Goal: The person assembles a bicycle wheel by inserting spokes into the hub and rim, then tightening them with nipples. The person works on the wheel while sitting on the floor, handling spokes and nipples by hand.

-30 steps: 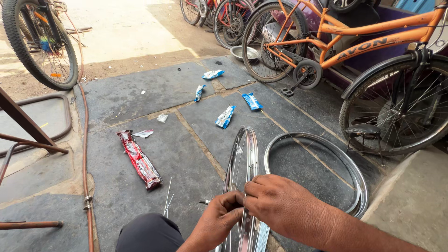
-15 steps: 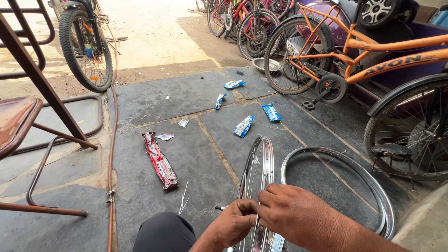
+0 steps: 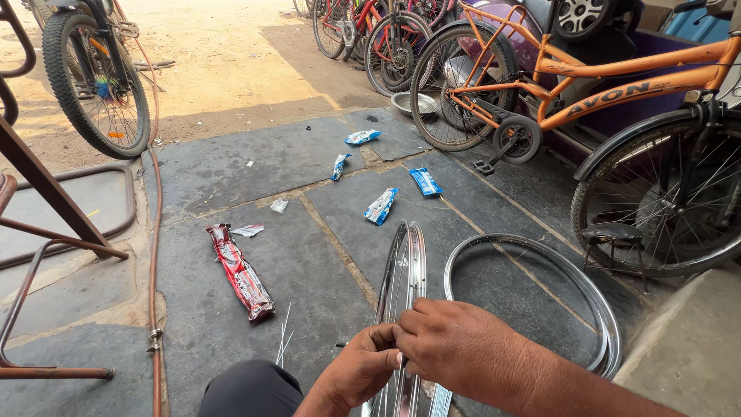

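Camera view swings right since a second ago; hands stay put. Left hand point(image 3: 363, 371) and right hand point(image 3: 455, 347) keep fingers pinched on upright chrome wheel rim point(image 3: 407, 266), standing on stone floor point(image 3: 309, 270) beside second rim point(image 3: 540, 255) lying flat. Work unchanged.

Your left hand point(image 3: 363, 372) is reaching up from the bottom edge, fingers curled inward and pinching close against your right. Your right hand point(image 3: 455, 347) is coming in from the lower right, forearm bare, knuckles up, fingers bent down and meeting the left fingertips. Your knee is showing below.
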Demonstrator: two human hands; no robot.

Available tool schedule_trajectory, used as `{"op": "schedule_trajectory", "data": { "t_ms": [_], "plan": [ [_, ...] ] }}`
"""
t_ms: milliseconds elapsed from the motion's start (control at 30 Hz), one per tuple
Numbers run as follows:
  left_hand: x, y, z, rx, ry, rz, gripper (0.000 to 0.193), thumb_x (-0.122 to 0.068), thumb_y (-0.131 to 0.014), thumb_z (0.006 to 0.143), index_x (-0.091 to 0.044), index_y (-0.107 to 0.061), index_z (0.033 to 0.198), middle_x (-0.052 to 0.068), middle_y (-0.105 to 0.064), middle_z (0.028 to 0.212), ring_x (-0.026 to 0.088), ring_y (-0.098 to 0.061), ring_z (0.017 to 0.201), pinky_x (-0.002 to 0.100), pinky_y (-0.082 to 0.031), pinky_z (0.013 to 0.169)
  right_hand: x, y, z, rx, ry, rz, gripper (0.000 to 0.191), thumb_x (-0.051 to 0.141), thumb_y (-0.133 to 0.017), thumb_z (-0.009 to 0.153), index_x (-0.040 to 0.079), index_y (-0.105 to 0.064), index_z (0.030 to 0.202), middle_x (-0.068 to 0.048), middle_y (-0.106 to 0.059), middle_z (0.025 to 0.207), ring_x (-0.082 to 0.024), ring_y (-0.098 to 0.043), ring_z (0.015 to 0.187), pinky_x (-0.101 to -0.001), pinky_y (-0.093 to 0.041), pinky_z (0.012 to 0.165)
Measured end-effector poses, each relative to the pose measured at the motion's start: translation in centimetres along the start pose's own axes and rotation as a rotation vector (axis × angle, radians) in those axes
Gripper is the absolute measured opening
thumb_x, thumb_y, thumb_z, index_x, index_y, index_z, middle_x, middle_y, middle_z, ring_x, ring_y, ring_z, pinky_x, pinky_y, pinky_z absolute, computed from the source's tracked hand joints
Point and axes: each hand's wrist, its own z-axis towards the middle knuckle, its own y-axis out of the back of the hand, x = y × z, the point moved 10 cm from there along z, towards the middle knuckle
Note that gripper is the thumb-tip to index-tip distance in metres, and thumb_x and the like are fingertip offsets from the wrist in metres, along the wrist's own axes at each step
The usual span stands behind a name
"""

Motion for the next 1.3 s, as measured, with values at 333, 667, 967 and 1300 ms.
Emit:
{"op": "schedule_trajectory", "data": {
  "t_ms": [333, 667, 967, 1300],
  "plan": [
    [-0.2, -0.4, 0.1, 0.039, -0.02, 0.029, 0.047, -0.015, -0.084, 0.084, 0.007, -0.062, 0.119, 0.016, -0.07, 0.106, 0.024, -0.07, 0.102, 0.039, -0.059, 0.098, -0.6, -0.8, -0.1, 0.067, -0.047, 0.025, 0.017, 0.02, -0.07, 0.094, 0.004, -0.068, 0.091, -0.007, -0.064, 0.091, -0.018, -0.062, 0.091, -0.0349, -0.056, 0.08],
    [0.3, -0.1, 0.2, 0.075, -0.006, 0.027, 0.043, -0.016, -0.079, 0.087, 0.005, -0.065, 0.121, 0.015, -0.071, 0.107, 0.022, -0.07, 0.105, 0.039, -0.057, 0.099, -0.4, -0.7, -0.2, 0.052, -0.038, 0.037, 0.02, 0.021, -0.07, 0.095, 0.002, -0.07, 0.1, -0.009, -0.065, 0.096, -0.02, -0.062, 0.095, -0.0364, -0.057, 0.082],
    [0.4, -0.2, 0.5, 0.039, 0.0, 0.038, 0.04, -0.016, -0.077, 0.087, 0.003, -0.065, 0.12, 0.015, -0.071, 0.107, 0.025, -0.069, 0.106, 0.043, -0.056, 0.099, -1.1, -1.2, -0.4, 0.071, -0.082, 0.087, 0.024, 0.024, -0.065, 0.1, 0.001, -0.068, 0.106, -0.01, -0.064, 0.096, -0.02, -0.061, 0.099, -0.0356, -0.057, 0.082],
    [1.7, 0.7, 0.8, 0.101, 0.025, -0.009, 0.029, -0.014, -0.072, 0.104, 0.006, -0.06, 0.123, 0.017, -0.07, 0.113, 0.026, -0.068, 0.111, 0.043, -0.056, 0.1, -1.0, -0.5, -1.0, -0.018, -0.05, 0.068, 0.025, 0.014, -0.067, 0.092, -0.004, -0.067, 0.109, -0.012, -0.065, 0.1, -0.022, -0.062, 0.098, -0.0365, -0.057, 0.083]
  ]
}}
